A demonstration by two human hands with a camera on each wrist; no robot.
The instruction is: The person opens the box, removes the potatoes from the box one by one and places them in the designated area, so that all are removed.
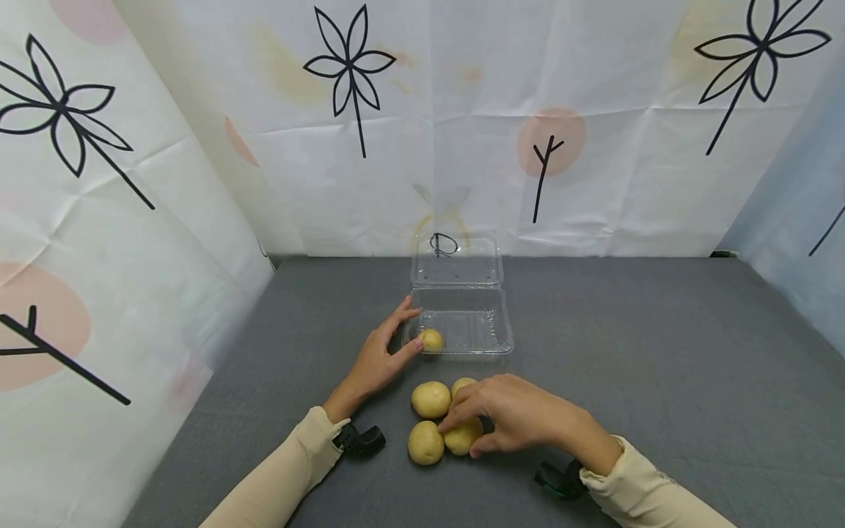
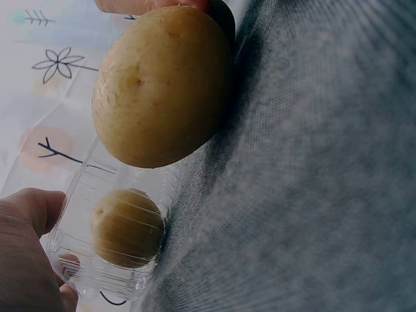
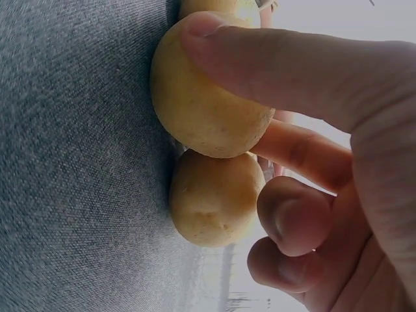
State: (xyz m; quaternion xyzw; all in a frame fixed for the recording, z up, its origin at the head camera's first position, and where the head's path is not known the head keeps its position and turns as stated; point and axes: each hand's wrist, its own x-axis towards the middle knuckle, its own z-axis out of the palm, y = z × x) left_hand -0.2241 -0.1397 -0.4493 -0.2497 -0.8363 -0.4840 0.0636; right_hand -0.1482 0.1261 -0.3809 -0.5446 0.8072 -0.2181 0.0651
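Note:
A clear plastic container [image 1: 462,350] with a hinged lid [image 1: 457,271] stands open on the grey cloth. Inside its left end lies one small potato [image 1: 432,339], seen through the wall in the left wrist view. My left hand [image 1: 379,359] holds that end, thumb over the near rim and fingers at the side. Nearer me, several potatoes sit close together: a back-left one [image 1: 430,400], a front-left one [image 1: 425,444] and a partly hidden one [image 1: 463,384] behind my right hand [image 1: 515,414]. Thumb and forefinger of that hand grip the front-right potato [image 3: 208,110]; its other fingers curl beside it.
Grey cloth [image 1: 634,352] covers the table to both sides. A patterned white curtain [image 1: 475,183] hangs right behind the raised lid, with another curtain [image 1: 152,242] along the left. Black wrist cameras [image 1: 359,441] are strapped under both wrists.

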